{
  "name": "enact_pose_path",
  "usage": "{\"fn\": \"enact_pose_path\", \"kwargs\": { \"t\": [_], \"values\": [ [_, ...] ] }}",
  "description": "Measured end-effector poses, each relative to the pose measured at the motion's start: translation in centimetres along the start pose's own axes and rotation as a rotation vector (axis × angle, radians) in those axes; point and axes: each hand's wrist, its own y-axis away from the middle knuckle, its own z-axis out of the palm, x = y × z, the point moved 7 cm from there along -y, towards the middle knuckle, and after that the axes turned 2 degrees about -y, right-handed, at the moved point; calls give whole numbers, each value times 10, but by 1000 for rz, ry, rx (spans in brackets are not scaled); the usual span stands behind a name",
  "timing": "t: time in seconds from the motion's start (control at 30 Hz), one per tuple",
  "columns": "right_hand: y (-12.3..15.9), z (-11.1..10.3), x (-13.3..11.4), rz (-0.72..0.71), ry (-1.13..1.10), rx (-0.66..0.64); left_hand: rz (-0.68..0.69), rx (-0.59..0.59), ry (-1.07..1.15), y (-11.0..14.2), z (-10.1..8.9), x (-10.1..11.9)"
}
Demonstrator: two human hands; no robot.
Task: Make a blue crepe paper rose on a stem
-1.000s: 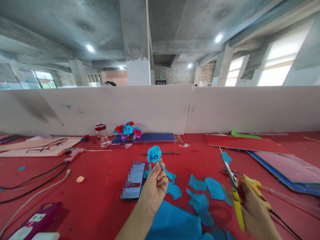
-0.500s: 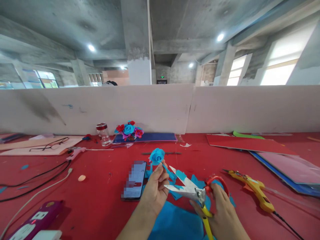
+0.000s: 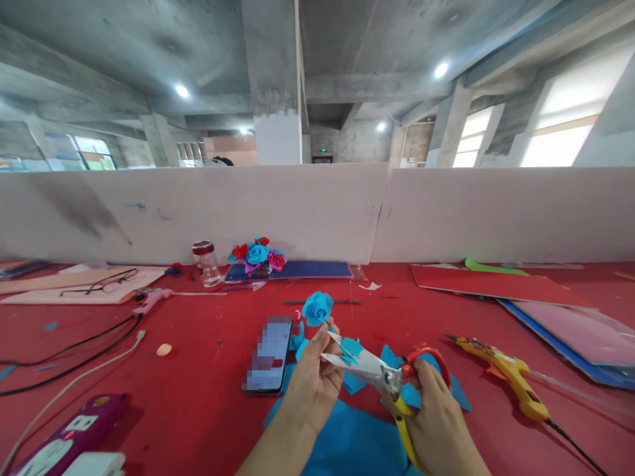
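Observation:
A blue paper flower (image 3: 317,309) stands upright in my left hand (image 3: 317,370), its stem pinched between thumb and fingers. My right hand (image 3: 439,413) grips a pair of scissors (image 3: 380,370) with one red and one yellow handle. The blades are slightly apart and reach up to the fingers of my left hand, near the flower's stem. A scrap of blue paper sits at the blades. Blue paper pieces (image 3: 459,393) lie around and beneath the scissors, with a larger blue sheet (image 3: 354,439) below my hands.
A phone (image 3: 270,357) lies left of my left hand. To the right rests a yellow glue gun (image 3: 501,370); farther back are red boards (image 3: 496,285). A bouquet of paper flowers (image 3: 258,254) and a glass jar (image 3: 207,264) stand by the partition. A purple power strip (image 3: 74,433) is front left.
My right hand has brought the scissors leftward from beside the glue gun to the flower's stem. Their blades opened wide, then closed partway. My left hand still holds the flower.

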Motion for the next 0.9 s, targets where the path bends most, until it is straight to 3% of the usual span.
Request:
{"fn": "enact_pose_path", "kwargs": {
  "t": [0.4, 0.6, 0.9],
  "values": [
    [2, -2, -9, -60, 77, 30, 22, 9, 11, 0, -5, -1],
    [3, 0, -3, -9, 55, 14, 16, -14, 41, -1, -1, 0],
    [7, 7, 12, 64, 2, -12, 55, 74, 5, -3, -6, 2]
  ]
}}
